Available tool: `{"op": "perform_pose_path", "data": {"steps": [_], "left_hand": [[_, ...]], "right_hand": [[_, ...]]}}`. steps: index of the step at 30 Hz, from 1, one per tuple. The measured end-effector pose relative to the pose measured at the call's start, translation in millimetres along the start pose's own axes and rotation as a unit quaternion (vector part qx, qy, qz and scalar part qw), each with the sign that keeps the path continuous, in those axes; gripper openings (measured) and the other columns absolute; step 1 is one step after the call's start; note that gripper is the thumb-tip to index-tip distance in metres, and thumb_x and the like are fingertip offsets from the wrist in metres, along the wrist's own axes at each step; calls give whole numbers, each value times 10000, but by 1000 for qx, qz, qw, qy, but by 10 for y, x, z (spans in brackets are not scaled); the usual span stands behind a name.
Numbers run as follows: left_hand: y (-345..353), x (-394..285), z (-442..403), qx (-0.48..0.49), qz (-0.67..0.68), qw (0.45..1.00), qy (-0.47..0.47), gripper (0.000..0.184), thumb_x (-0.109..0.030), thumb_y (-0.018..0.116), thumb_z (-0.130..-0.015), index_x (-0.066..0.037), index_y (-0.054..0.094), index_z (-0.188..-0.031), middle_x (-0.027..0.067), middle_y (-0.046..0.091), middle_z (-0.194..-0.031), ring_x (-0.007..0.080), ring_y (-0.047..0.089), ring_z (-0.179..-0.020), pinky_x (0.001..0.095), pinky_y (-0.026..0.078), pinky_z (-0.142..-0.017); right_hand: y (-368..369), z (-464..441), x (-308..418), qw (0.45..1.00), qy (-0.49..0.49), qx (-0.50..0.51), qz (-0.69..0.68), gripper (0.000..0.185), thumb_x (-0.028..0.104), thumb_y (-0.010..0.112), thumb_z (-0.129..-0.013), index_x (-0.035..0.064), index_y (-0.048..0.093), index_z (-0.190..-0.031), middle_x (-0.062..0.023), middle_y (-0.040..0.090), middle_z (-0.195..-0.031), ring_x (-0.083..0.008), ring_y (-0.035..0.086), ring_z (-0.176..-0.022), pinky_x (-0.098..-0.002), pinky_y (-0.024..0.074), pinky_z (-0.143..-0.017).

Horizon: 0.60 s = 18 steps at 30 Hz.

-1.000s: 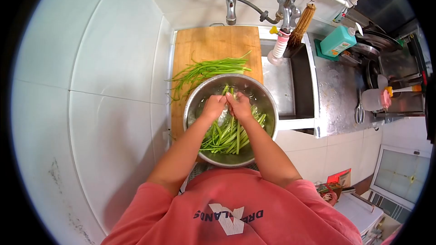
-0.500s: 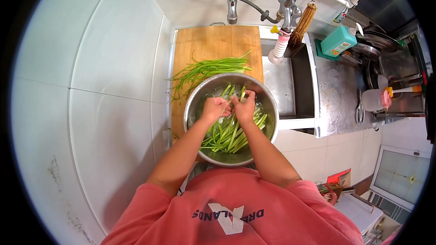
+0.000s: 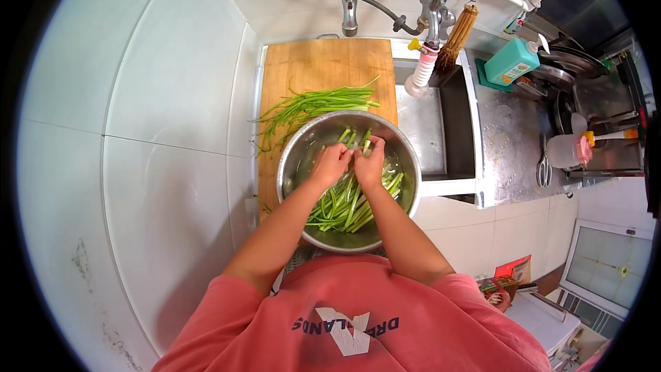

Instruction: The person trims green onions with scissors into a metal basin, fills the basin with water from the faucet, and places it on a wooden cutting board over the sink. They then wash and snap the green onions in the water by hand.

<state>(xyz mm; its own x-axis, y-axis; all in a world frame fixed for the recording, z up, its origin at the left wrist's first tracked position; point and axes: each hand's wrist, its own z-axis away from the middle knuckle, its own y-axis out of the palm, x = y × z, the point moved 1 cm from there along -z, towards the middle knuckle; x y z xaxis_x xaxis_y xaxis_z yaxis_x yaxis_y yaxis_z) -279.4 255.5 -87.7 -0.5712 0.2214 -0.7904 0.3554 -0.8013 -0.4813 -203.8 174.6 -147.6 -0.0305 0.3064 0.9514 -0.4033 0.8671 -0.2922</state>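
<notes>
A steel bowl (image 3: 288,217) holds water and many green stalks (image 3: 344,208). Over the water inside it, my left hand (image 3: 333,164) and my right hand (image 3: 370,160) meet near the bowl's middle. The right hand's fingers are closed round a green stalk (image 3: 366,143) whose pale end sticks up. My left fingers are pinched together beside the right fingertips; what they hold, if anything, is hidden. Behind the bowl, a bunch of green stalks (image 3: 330,100) lies on the wooden board (image 3: 327,62).
A sink (image 3: 423,127) is right of the board, with a tap and white-pink hose (image 3: 422,72) above. A whisk brush (image 3: 458,38) hangs there. Farther right are a green pump bottle (image 3: 511,62), scissors (image 3: 544,169) and pans. A tiled wall stands at the left.
Both hands have shifted slightly within the bowl, and the right hand has moved a little right since the earliest frame. The left hand has turned, its fingers drawn in towards the right fingertips.
</notes>
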Motion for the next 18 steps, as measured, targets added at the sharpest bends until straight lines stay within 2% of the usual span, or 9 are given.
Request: {"op": "perform_pose_path", "data": {"steps": [2, 3, 5, 7, 8, 11, 15, 17, 18], "left_hand": [[42, 130, -19, -3, -54, 998, 45, 184, -196, 529, -813, -16, 560, -794, 119, 617, -691, 168, 608, -602, 279, 455, -534], [54, 168, 21, 37, -52, 996, 56, 157, -164, 515, -823, -9, 545, -826, 115, 614, -709, 166, 605, -621, 276, 459, -553], [36, 247, 50, 78, -52, 993, 67, 135, -131, 500, -834, -2, 530, -858, 110, 610, -727, 165, 602, -639, 272, 463, -573], [9, 339, 57, 140, 167, 976, 11, 81, -22, 470, -831, 11, 502, -897, 101, 591, -781, 163, 593, -658, 273, 484, -594], [-48, 264, 78, 127, 214, 968, -33, 129, 74, 453, -798, 41, 495, -915, 100, 568, -812, 176, 593, -718, 283, 507, -621], [10, 316, -29, 94, 278, 954, -62, 182, 90, 460, -798, 42, 504, -968, 117, 573, -847, 179, 593, -758, 281, 496, -655], [-22, 279, -51, 108, 306, 943, -71, 274, 105, 470, -782, 43, 503, -1047, 147, 555, -951, 196, 591, -780, 292, 503, -690], [-74, 269, -49, 90, 271, 954, -92, 342, 84, 473, -788, 33, 485, -1126, 159, 536, -1010, 216, 577, -855, 276, 485, -763], [-77, 262, -41, 91, 270, 954, -93, 342, 84, 473, -788, 33, 485, -1126, 159, 536, -1010, 216, 577, -855, 276, 485, -763]], "right_hand": [[-67, 10, 201, 989, -47, -52, 129, 393, 56, 595, -735, 15, 375, -1058, -189, 571, -861, -318, 582, -664, -391, 459, -631], [-98, 22, 363, 990, -47, -51, 126, 393, 56, 595, -735, 15, 375, -1058, -189, 571, -861, -318, 582, -664, -391, 459, -631], [-143, 48, 580, 985, 120, -7, 124, 398, 108, 621, -721, 9, 401, -1038, -221, 567, -908, -394, 562, -790, -422, 421, -747], [-87, 55, 460, 989, 92, -13, 117, 371, 85, 612, -727, 11, 409, -1029, -213, 568, -884, -369, 577, -757, -415, 438, -704], [-72, 55, 419, 992, 62, -18, 112, 345, 61, 603, -734, 13, 417, -1020, -206, 569, -860, -345, 593, -723, -408, 455, -660], [-123, 25, 272, 993, 102, 44, 43, 377, 59, 604, -717, 52, 403, -1037, -252, 568, -873, -409, 559, -817, -439, 418, -741], [-153, 15, 232, 992, 115, 54, 16, 425, 45, 608, -715, 69, 372, -1067, -239, 573, -893, -365, 585, -822, -423, 433, -742], [-97, 72, 260, 952, 244, 8, -186, 423, 44, 594, -741, 108, 395, -1109, -208, 577, -970, -324, 611, -807, -428, 465, -733], [-100, 80, 274, 951, 245, 8, -186, 423, 44, 594, -741, 108, 395, -1109, -208, 577, -970, -324, 611, -807, -428, 465, -733]]}}
